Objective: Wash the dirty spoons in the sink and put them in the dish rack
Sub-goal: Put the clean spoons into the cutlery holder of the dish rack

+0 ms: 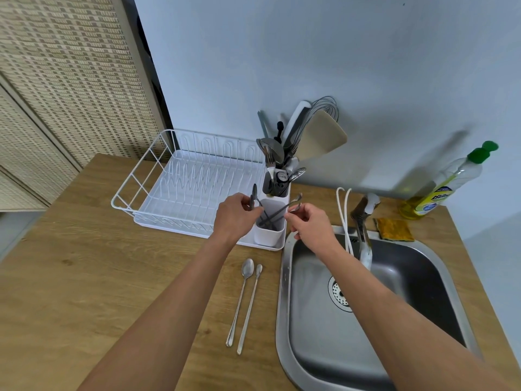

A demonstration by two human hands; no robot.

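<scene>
Thin steel spoons [255,196] are pinched by the left hand [235,214], another steel spoon [296,203] by the right hand [308,222], handles inside the white plastic cutlery cup [269,235] of the white wire dish rack [158,176]. Two long-handled spoons [244,303] lie on the wooden counter [112,277] beside the steel sink [400,277].

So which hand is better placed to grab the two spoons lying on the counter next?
Probably the left hand: the two spoons lie on the counter under its forearm, left of the sink. Both hands are pinching spoons at the white cutlery holder.

Bright, even light, perhaps from the left, throws soft shadows rightward on the wall [310,52]; wide-angle edges bow
</scene>
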